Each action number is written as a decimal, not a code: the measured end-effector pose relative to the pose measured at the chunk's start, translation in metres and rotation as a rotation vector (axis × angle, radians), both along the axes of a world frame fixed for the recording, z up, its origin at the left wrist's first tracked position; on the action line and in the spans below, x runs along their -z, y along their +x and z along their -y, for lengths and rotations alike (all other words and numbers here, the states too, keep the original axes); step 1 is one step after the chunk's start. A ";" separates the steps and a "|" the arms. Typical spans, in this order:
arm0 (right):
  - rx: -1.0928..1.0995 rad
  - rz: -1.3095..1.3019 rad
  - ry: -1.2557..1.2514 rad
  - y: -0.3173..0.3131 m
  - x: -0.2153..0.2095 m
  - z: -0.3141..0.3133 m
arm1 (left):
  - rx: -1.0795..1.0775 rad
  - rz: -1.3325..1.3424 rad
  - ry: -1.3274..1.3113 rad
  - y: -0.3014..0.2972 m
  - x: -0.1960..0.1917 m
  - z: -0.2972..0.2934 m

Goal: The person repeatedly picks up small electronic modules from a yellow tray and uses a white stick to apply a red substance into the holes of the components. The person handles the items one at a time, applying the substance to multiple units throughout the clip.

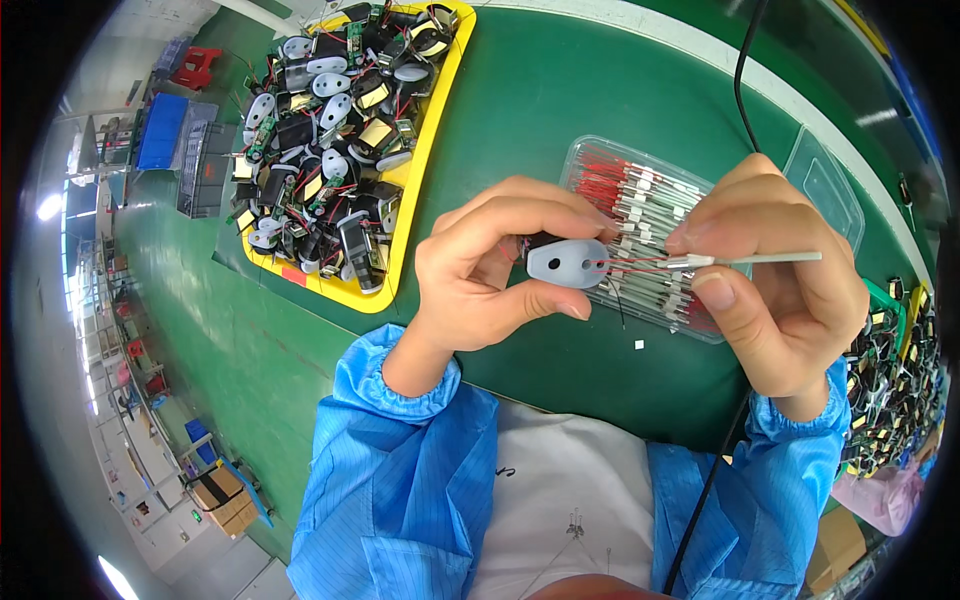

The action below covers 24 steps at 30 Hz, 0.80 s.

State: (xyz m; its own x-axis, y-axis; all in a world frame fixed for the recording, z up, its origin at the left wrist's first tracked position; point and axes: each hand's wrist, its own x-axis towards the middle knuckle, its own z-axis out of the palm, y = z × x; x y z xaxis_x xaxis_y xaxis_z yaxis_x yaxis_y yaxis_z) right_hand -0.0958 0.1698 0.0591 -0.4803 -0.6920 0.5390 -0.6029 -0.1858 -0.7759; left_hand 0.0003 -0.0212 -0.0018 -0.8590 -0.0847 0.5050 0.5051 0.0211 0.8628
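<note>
At frame centre we see the left hand (490,265) pinching a small grey-capped part (567,263); just right, the right hand (780,270) grips a thin sleeved lead (745,259) reaching that cap.

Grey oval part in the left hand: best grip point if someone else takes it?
Probably the oval part by its two long edges, coming from above. Its flat grey face points at the camera, the left hand covers its left end and back, and red wires leave its right toward the right hand.
</note>
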 end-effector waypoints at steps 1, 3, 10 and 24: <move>0.006 0.012 0.005 0.000 0.000 0.000 | -0.003 0.001 0.000 0.000 -0.001 0.000; 0.014 0.025 0.008 0.000 0.001 0.000 | -0.006 -0.002 0.004 0.000 -0.001 0.000; 0.027 0.011 -0.003 0.001 0.001 0.001 | 0.030 -0.052 -0.053 -0.002 0.001 0.003; -0.003 -0.228 -0.051 0.000 0.003 0.005 | 0.015 -0.017 -0.022 0.000 0.001 0.001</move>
